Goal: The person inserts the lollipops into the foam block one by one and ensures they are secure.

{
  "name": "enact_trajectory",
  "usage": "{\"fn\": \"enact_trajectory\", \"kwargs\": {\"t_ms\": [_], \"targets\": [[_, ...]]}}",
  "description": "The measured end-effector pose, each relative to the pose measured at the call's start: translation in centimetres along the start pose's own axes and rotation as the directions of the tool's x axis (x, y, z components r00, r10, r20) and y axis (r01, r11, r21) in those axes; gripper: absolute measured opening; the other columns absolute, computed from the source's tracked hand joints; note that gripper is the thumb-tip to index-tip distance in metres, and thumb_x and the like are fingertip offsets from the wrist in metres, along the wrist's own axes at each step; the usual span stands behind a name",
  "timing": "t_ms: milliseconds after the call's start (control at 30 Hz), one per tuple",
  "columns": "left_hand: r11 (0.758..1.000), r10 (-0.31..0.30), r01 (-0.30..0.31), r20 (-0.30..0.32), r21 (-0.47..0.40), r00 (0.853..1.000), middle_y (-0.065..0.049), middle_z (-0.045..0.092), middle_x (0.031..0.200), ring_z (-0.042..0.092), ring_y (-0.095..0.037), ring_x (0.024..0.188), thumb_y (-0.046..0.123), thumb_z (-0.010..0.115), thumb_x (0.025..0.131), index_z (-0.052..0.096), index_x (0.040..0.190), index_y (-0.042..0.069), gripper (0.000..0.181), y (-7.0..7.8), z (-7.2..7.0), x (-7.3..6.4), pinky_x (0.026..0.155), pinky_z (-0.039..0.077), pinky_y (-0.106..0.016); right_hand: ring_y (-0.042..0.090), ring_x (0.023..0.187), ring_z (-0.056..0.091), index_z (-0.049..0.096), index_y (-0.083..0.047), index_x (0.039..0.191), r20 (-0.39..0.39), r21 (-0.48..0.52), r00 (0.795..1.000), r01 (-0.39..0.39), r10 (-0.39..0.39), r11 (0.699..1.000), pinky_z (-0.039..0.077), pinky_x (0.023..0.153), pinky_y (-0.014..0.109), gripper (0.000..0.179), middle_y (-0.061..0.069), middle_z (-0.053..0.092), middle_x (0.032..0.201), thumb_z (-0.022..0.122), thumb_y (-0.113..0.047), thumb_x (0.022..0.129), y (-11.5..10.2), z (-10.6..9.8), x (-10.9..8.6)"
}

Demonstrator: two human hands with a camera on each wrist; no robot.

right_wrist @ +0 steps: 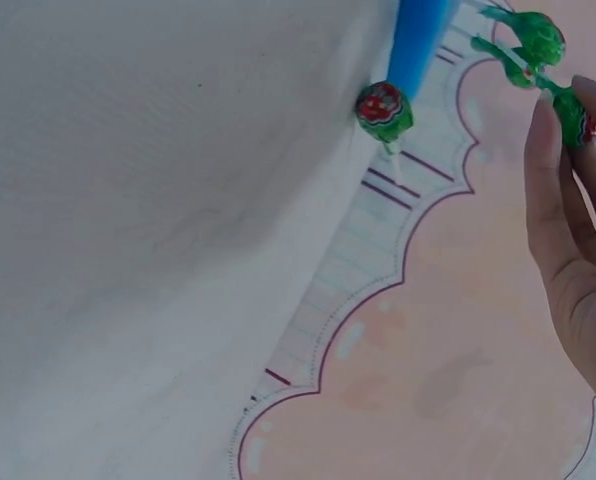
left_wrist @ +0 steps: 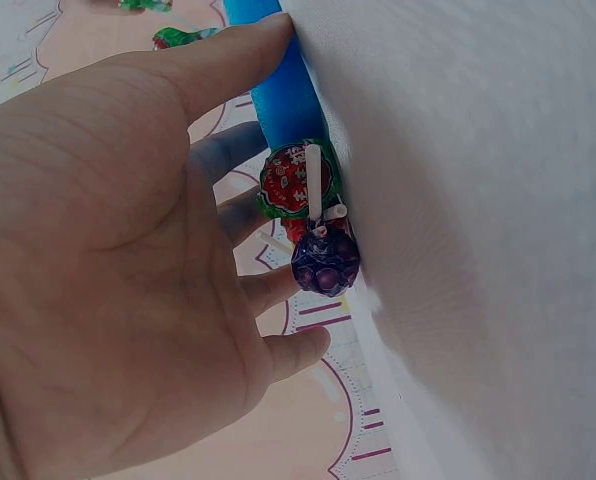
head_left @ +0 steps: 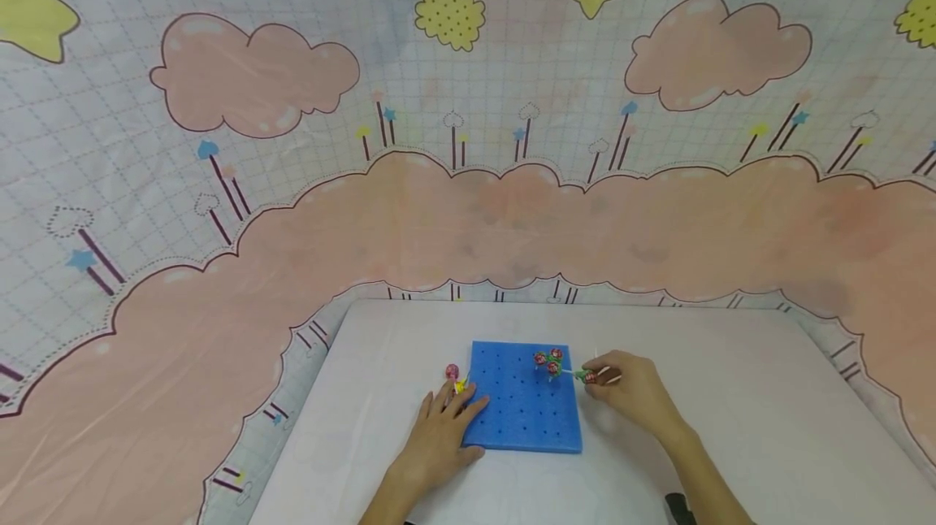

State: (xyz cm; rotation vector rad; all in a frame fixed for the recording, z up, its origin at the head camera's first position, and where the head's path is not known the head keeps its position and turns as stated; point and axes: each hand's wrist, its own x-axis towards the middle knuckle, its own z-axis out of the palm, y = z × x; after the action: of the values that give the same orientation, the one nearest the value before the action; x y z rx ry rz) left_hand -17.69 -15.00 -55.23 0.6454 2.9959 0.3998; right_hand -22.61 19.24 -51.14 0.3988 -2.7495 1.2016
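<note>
So the lollipop (head_left: 587, 376) in question is right of centre in the head view, just off the right edge of the blue board (head_left: 526, 423), and the right hand (head_left: 634, 391) has it pinched by the wrapped candy end, thumb and fingers closed around it. Its white stick points left, toward the lollipops clustered (head_left: 553, 366) on the board's upper right.

My take on handling: it's probably light, with a hard ball at one end, so most of the weight sits at the head. The wrapper looks thin and crinkly, so I'd expect it to slip or twist a bit if you only pinch the loose skirt. Grab the ball itself, like here, or the stick close to the ball. Push from far back and that skinny stick could flex. The candy could crack if dropped, I guess.

The board looks like light foam and might skid on the white worktop (head_left: 768, 395). The left hand (head_left: 439, 431) rests at its left edge, fingers spread and grasping nothing. Purple lollipop (left_wrist: 325, 262) lies near those fingers; can't tell if they touch.
</note>
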Motion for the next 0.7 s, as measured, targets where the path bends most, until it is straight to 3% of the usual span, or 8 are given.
{"fn": "enact_trajectory", "kwargs": {"t_ms": [233, 433, 700], "targets": [[1.0, 0.0, 0.0, -0.006, 0.019, 1.0, -0.007, 0.038, 0.167, 0.024, -0.043, 0.156, 0.046, 0.074, 0.095, 0.048, 0.158, 0.025, 0.071, 0.0, 0.1, 0.0, 0.122, 0.022, -0.068, 0.013, 0.087, 0.069, 0.078, -0.009, 0.114, -0.003, -0.003, 1.0, -0.022, 0.022, 1.0, 0.059, 0.076, 0.024, 0.028, -0.004, 0.076, 0.096, 0.085, -0.008, 0.087, -0.6, -0.1, -0.1], [1.0, -0.002, 0.002, -0.007, 0.023, 1.0, -0.006, 0.037, 0.167, 0.023, -0.042, 0.156, 0.046, 0.074, 0.096, 0.048, 0.158, 0.025, 0.071, 0.0, 0.2, 0.0, 0.123, 0.021, -0.068, 0.012, 0.083, 0.07, 0.072, -0.014, 0.103, -0.018, 0.016, 0.999, -0.051, 0.051, 0.999, 0.059, 0.074, 0.023, 0.025, -0.006, 0.074, 0.09, 0.087, -0.009, 0.084, -0.9, 0.0, 0.0], [1.0, 0.002, -0.002, -0.011, 0.005, 1.0, -0.008, 0.038, 0.167, 0.023, -0.044, 0.155, 0.045, 0.075, 0.095, 0.049, 0.157, 0.024, 0.071, 0.0, 0.1, -0.1, 0.122, 0.021, -0.069, 0.012, 0.088, 0.071, 0.073, -0.017, 0.106, -0.049, 0.009, 0.999, -0.016, 0.016, 1.0, 0.061, 0.079, 0.026, 0.024, -0.007, 0.075, 0.094, 0.086, -0.01, 0.087, -1.2, 0.5, 0.0]]}}
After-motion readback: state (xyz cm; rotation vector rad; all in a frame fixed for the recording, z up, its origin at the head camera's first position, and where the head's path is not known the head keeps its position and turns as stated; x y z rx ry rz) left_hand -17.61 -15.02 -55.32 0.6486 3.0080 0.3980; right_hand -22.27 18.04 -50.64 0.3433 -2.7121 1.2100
